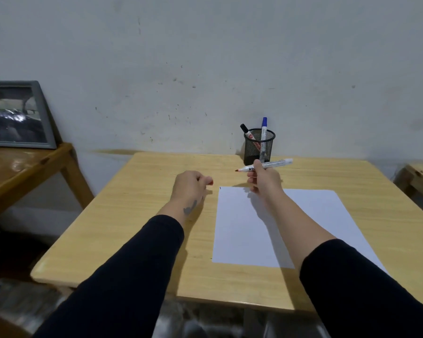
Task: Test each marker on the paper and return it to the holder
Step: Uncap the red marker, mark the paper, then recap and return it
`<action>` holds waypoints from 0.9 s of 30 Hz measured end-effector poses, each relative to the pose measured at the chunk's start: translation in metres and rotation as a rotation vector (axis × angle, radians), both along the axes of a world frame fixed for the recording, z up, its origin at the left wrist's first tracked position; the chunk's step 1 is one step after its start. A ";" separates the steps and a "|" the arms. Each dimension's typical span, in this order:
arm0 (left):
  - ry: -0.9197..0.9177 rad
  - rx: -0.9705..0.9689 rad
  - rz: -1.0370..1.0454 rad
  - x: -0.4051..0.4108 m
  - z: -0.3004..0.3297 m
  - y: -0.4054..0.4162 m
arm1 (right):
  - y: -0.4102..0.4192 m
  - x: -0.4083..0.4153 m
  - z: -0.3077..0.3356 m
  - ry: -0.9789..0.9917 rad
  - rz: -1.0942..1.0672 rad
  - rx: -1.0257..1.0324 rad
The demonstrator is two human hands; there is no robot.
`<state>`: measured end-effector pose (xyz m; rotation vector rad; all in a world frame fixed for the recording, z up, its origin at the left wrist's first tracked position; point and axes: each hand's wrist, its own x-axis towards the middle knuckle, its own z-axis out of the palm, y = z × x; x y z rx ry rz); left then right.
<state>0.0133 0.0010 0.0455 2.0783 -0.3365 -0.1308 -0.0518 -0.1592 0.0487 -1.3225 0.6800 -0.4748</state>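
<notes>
The table (156,228) is pale yellow wood with a fine straight grain. The paper (242,228) on it is plain white, with a tiny dark mark at its far left corner. The mesh pen holder (259,146) near the table's far edge is black; in it stand a black-capped marker (246,131) with a white and red barrel and a blue-capped marker (264,129) with a white barrel. The uncapped marker (276,164) in the right hand (263,178) has a white barrel and a red tip. The left hand (189,185) closes on something red. Both sleeves (132,272) are black. The wall (205,57) is off-white with dark specks, and the picture frame (40,103) is grey.
</notes>
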 end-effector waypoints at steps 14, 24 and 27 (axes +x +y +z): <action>-0.365 0.553 -0.104 0.008 -0.038 -0.009 | 0.016 0.026 -0.016 -0.061 0.133 -0.107; -0.323 0.647 -0.167 0.010 -0.049 -0.003 | 0.020 0.033 -0.030 0.031 0.061 -0.467; -0.325 0.647 -0.165 0.010 -0.049 -0.003 | 0.020 0.036 -0.032 0.058 0.064 -0.520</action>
